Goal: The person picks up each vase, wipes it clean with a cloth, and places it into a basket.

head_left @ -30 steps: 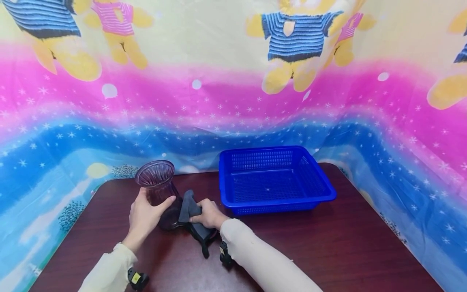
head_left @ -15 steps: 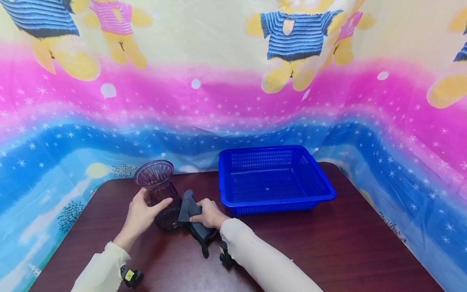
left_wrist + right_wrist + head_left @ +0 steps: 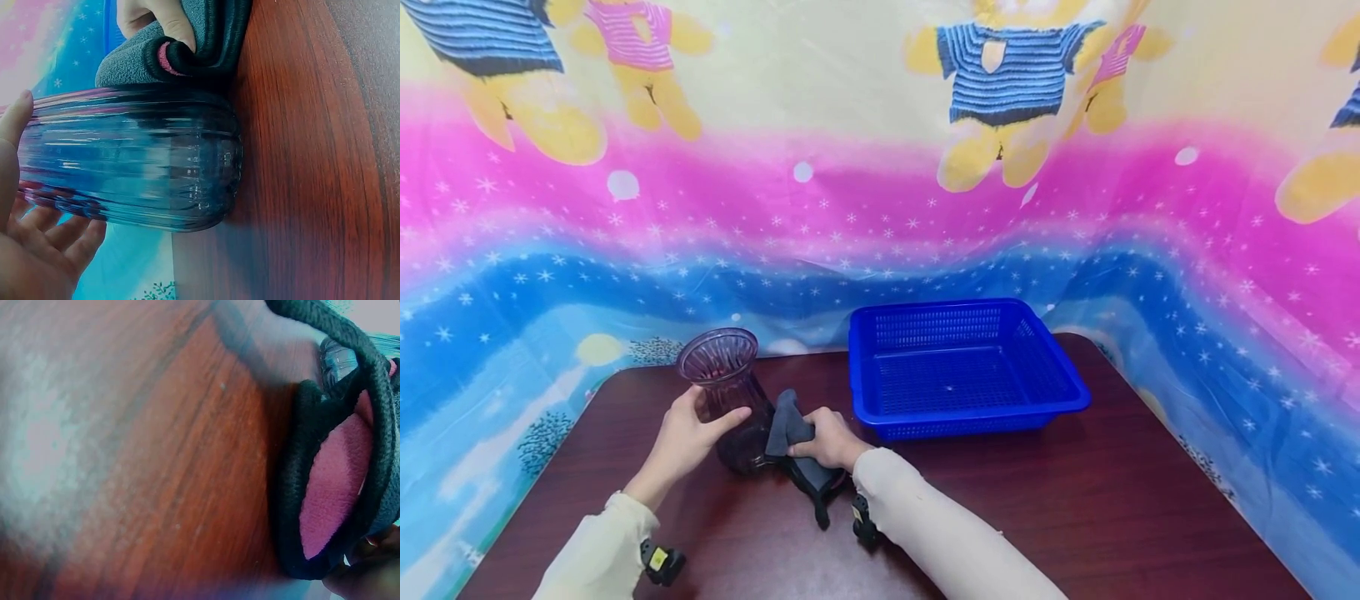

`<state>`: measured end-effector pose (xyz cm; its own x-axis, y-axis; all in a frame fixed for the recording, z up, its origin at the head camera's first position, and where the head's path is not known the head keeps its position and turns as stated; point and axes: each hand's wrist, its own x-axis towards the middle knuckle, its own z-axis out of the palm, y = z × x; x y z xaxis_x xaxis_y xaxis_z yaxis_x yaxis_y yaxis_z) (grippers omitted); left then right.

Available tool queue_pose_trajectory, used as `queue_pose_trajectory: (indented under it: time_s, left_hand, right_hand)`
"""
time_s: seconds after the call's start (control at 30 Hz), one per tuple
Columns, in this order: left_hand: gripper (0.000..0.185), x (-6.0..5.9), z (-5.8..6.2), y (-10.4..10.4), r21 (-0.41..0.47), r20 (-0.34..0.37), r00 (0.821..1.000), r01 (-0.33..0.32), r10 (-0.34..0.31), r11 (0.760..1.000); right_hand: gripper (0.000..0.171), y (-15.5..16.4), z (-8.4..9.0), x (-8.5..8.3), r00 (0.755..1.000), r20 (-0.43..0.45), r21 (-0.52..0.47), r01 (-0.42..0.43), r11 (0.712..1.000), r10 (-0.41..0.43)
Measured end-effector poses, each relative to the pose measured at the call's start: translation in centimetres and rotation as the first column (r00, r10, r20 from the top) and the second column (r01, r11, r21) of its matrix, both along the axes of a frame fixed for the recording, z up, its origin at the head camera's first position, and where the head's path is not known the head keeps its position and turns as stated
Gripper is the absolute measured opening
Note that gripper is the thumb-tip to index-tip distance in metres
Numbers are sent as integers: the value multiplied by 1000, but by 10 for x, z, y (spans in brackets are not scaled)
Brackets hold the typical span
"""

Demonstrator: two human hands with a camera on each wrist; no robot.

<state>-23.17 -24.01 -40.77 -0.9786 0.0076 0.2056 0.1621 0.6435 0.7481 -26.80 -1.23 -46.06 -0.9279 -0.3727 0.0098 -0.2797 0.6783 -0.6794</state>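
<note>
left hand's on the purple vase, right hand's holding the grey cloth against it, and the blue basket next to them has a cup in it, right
Not quite: the blue basket holds nothing, as the head view shows. The rest stands: the left hand grips the purple vase and the right hand holds the grey cloth against it.

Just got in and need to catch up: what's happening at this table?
A person is at a dark wooden table. Their left hand holds a ribbed purple glass vase that stands upright, while the right hand grips a bunched grey cloth and presses it against the vase's side. A blue plastic basket sits to the right of them, with nothing visible in it.
</note>
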Motion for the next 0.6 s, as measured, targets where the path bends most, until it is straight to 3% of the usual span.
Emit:
queue_pose_trajectory:
  time_s: [0.37,0.6]
  left_hand:
    - [69,-1,-1,-2,8,-3,1000,21,-21,1000]
    - [68,-4,-2,-3,3,-27,999,24,-24,1000]
  right_hand:
    - [24,-2,1,3,1000,-23,1,-3,1000,3]
    - [23,-5,0,3,996,-86,27,-16,999,19]
